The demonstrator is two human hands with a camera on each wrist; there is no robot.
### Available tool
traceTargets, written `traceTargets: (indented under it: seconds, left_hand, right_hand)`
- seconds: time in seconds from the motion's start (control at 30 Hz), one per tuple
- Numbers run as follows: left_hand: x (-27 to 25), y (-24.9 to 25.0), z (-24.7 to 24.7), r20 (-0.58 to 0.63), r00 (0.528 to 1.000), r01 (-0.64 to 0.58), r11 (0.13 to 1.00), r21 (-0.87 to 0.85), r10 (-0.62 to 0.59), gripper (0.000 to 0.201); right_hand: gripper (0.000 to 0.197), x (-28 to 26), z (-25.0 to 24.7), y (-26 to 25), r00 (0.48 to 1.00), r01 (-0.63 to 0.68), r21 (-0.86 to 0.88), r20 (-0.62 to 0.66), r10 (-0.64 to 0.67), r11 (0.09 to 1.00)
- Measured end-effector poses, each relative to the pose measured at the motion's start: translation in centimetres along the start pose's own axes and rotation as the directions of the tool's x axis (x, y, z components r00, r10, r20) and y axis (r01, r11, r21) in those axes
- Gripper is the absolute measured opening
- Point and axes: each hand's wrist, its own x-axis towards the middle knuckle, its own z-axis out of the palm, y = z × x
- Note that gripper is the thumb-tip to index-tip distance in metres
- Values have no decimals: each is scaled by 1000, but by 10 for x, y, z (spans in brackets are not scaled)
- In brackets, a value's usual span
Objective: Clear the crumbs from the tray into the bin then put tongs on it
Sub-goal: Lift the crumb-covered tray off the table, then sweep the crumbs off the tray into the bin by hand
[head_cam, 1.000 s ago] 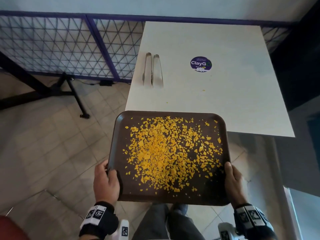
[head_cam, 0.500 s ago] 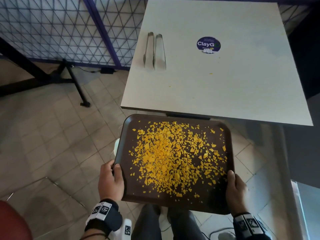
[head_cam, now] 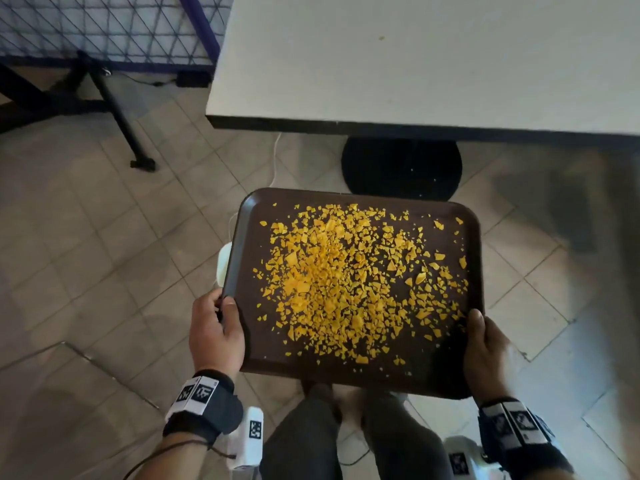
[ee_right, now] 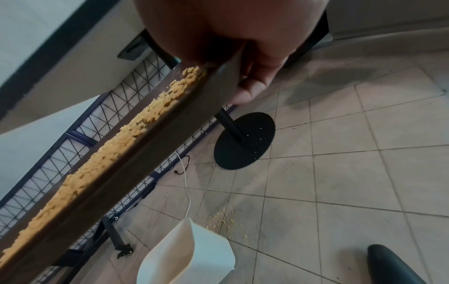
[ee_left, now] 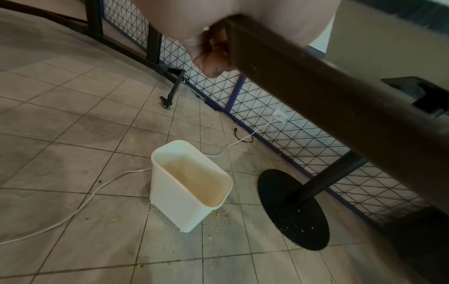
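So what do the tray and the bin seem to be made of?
Tray: probably hard plastic, dark brown, matte with a faint sheen, moulded rim and rounded corners.
Bin: likely thin white plastic, smooth, slightly translucent at the walls.

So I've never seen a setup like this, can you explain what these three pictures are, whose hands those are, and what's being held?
No machine here: a person wears three cameras, one on the head and one on each wrist. The head view looks down at the left hand and right hand, each gripping a side of a brown tray covered in yellow crumbs, held above the floor in front of a white table. The left wrist view looks under the tray at a white bin standing on the tiled floor. The right wrist view runs along the tray's edge.
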Motion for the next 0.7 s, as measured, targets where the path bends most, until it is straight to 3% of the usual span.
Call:
traceTargets:
  seconds: [0.23, 0.37, 0.5, 0.6, 0.7]
  left_hand:
    - [47, -56, 76, -94, 993, -73, 996, -42, 69, 25]
    - [68, -75, 107, -125, 984, -133, 990, -42, 127, 25]
    - [80, -85, 128, -135, 974, -192, 980, -62, 182, 25]
    - [85, -84, 134, -97, 978, -189, 982, -10, 187, 33]
    - [74, -65, 134, -62, 919, -378, 916, 137, 388, 47]
  right_hand:
    - [45, 68, 73, 37, 997, 77, 87, 11, -78, 993]
    - [44, 91, 95, 53, 996, 66, 264, 46, -81, 962]
    - [56, 101, 108, 62, 996, 86, 277, -3, -88, 957]
    - [42, 101, 113, 59, 996, 92, 278, -23, -89, 956]
    - [37, 101, 115, 57, 993, 112, 260, -64, -98, 959]
